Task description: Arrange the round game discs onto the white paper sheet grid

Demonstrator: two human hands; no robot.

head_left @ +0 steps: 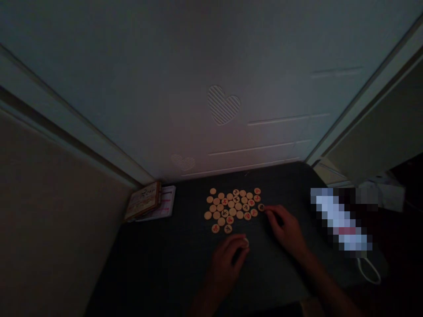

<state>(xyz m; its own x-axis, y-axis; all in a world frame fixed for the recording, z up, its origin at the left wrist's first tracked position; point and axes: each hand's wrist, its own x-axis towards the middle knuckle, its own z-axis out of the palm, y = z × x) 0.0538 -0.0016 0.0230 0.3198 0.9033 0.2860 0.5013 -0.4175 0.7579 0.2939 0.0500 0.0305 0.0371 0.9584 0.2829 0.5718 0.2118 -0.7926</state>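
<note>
Discs (233,208), round and wooden with red or black marks, lie in a loose cluster on the dark surface (165,264), toward its far edge and close to the wall (280,53). 2 of them sit a little apart at the cluster's 6 o'clock side.

At the cluster's 3 o'clock edge lies 1 dark-marked disc (261,207), and the right hand (286,226) touches it with its fingertips. That grip is loose, the fingers stretched out and not closed around anything. The left hand (228,259) is at 6 o'clock from the cluster, near it but not touching. Its grip is closed on a pale disc (246,241) pinched at the fingertips.

Bare surface runs from 6 to 8 o'clock, wide and dark, down to the near edge. Between the cluster and the wall at 12 o'clock only a narrow strip is free.

At 9 o'clock, well apart from the cluster, a flat box (143,201) lies tilted on a white sheet (167,203) by the left corner. At 3 to 4 o'clock, past the right hand, lies something blurred out that I cannot tell. A white cord loop (368,270) lies just below it, near the right edge.
</note>
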